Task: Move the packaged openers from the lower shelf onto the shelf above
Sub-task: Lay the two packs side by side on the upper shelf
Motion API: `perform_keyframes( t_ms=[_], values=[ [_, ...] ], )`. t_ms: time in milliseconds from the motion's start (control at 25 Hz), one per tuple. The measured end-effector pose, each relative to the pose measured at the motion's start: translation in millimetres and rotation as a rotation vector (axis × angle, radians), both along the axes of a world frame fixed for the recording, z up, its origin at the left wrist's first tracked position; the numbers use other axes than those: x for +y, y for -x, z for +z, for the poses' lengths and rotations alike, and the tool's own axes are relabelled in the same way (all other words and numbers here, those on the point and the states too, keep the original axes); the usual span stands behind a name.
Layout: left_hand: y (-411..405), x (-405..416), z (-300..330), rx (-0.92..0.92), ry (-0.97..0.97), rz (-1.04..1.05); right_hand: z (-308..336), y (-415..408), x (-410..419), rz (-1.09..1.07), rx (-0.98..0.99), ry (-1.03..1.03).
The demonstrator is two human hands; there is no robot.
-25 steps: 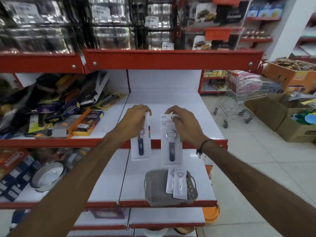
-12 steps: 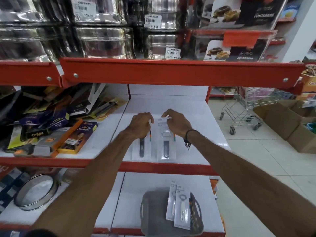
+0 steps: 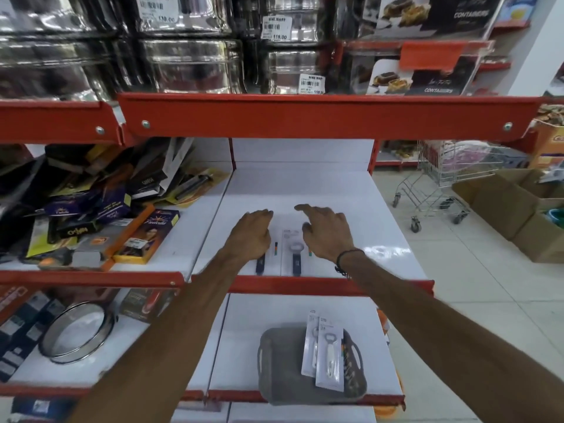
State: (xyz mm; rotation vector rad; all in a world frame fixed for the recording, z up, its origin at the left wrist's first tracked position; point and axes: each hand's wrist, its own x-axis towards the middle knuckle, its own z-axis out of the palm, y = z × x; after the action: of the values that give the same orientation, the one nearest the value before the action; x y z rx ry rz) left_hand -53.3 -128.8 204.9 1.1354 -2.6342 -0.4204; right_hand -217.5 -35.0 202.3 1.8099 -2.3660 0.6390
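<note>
Two packaged openers with dark blue handles lie flat side by side on the white upper shelf (image 3: 305, 190), near its red front lip. My left hand (image 3: 251, 235) hovers over the left pack (image 3: 262, 264), covering its top. The right pack (image 3: 294, 254) shows between my hands, and my right hand (image 3: 328, 232) rests beside it with fingers spread. Neither hand grips a pack. On the lower shelf (image 3: 244, 337) stands a grey basket (image 3: 274, 370) with two white-handled opener packs (image 3: 328, 352) leaning in it.
Boxed goods (image 3: 91, 209) crowd the upper shelf's left bay. Steel containers (image 3: 189, 62) fill the shelf above. A round sieve (image 3: 76, 334) lies lower left. A shopping cart (image 3: 439, 184) and cardboard boxes (image 3: 518, 209) stand on the floor to the right.
Both hands carried the two blue-handled packs up from in front of the lower shelf, laid them flat on the upper shelf, and have now let go with fingers spread.
</note>
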Motion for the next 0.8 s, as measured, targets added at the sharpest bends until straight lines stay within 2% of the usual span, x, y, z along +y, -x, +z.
perform_keyframes(
  t_ms=[160,240,280,360,440,480,560,600,720,800],
  values=[
    [-16.7,64.6,-11.1,0.215,0.257,0.085,-17.1,-21.6,61.3,0.100,0.151,0.488],
    [-26.2,102.3,-28.0,0.402,0.390,0.026,-36.2,-28.8,93.2,0.179,0.178,0.608],
    [-31.9,120.7,-43.9,0.476,0.452,-0.042,-50.6,-31.0,109.5,0.210,0.177,0.606],
    [-42.7,149.4,-83.8,0.478,0.545,-0.204,-87.6,-32.5,138.6,0.226,0.164,0.504],
    [-44.4,161.1,-128.3,0.264,0.476,-0.336,-126.3,-31.0,157.1,0.177,0.111,0.258],
    [-37.8,161.1,-147.0,0.115,0.349,-0.356,-144.8,-26.5,162.0,0.109,0.063,0.083],
    [-24.1,158.4,-179.0,-0.129,0.120,-0.302,-178.0,-15.5,164.1,-0.033,-0.033,-0.247],
    [-17.5,155.9,-192.2,-0.176,0.084,-0.254,-191.2,-9.9,162.3,-0.077,-0.066,-0.351],
    [5.4,138.3,-228.5,-0.181,0.019,-0.132,-224.5,8.6,144.7,-0.101,-0.115,-0.524],
    [22.5,121.1,-250.6,-0.294,0.025,-0.169,-242.9,20.4,125.2,-0.086,-0.098,-0.607]
  ],
)
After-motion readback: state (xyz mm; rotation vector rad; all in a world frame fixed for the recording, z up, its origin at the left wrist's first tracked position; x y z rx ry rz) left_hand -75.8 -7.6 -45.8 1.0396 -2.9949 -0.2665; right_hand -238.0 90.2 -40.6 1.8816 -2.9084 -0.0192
